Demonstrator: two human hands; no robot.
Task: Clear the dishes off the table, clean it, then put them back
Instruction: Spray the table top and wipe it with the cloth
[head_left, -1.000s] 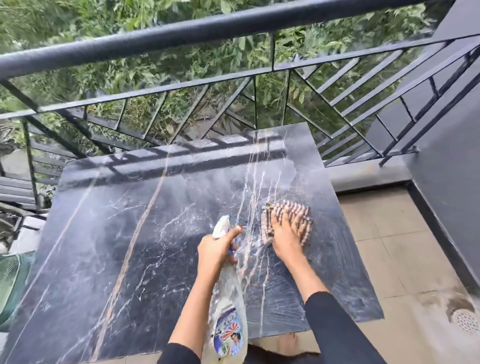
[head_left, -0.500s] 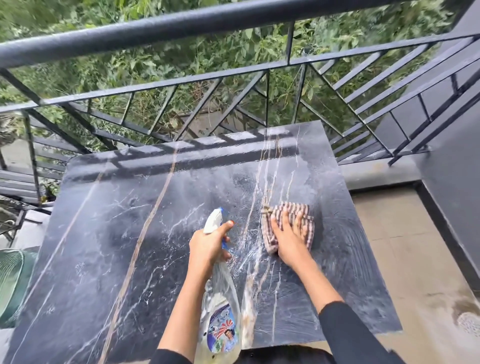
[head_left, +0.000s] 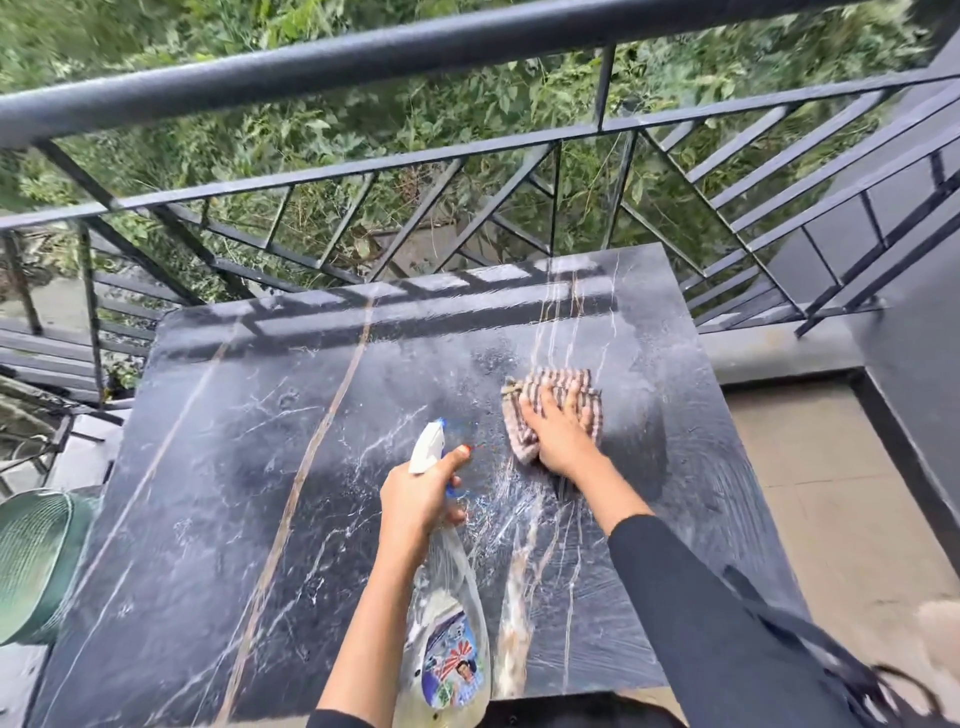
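Head view looks down on a black metal railing (head_left: 363, 57) running across 12 o'clock, with green foliage (head_left: 415, 119) behind it. Below, a dark marble tabletop (head_left: 234, 467) with pale veins fills the centre, wet and smeared toward 5 o'clock. Beige floor tiles (head_left: 831, 519) lie at 3 o'clock. A green woven object (head_left: 36, 561) sits at 9 o'clock, beside the tabletop's edge. The left hand (head_left: 415, 499) curls round the neck of a clear spray bottle (head_left: 452, 639) at 6 o'clock, thumb along its white nozzle head. At 1 o'clock from the bottle, the right hand (head_left: 558, 436) presses flat, fingers spread, on a striped cloth (head_left: 550, 387) lying on the tabletop.
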